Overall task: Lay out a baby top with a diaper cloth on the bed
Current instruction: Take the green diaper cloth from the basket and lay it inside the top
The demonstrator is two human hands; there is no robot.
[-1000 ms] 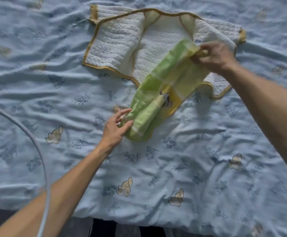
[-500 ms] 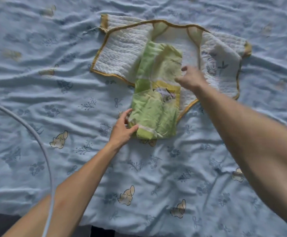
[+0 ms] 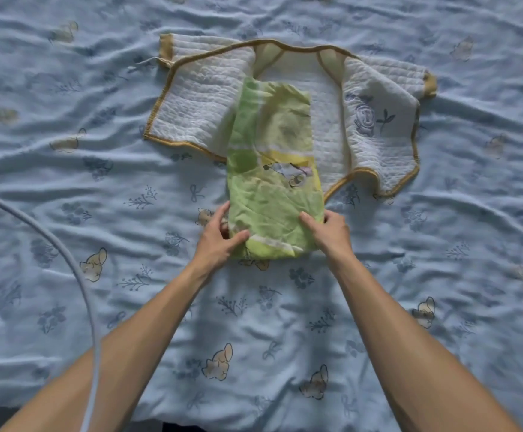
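Note:
A white quilted baby top (image 3: 197,104) with mustard-yellow trim lies spread open on the blue bed sheet (image 3: 66,188), both front flaps folded outward. A folded green and yellow diaper cloth (image 3: 272,163) lies lengthwise down the top's middle, its near end reaching past the hem onto the sheet. My left hand (image 3: 219,238) grips the cloth's near left corner, thumb on top. My right hand (image 3: 331,232) holds the near right corner, fingers pressed on the fabric.
The sheet is wrinkled and printed with small flowers and cream rabbits. A pale cable (image 3: 76,275) curves across the left side toward the bed's near edge (image 3: 254,427). A dark strip of floor shows below that edge.
My right hand has let go of the cloth's far end and come down to its near right corner. The cloth has straightened and now lies flat along the top's middle.

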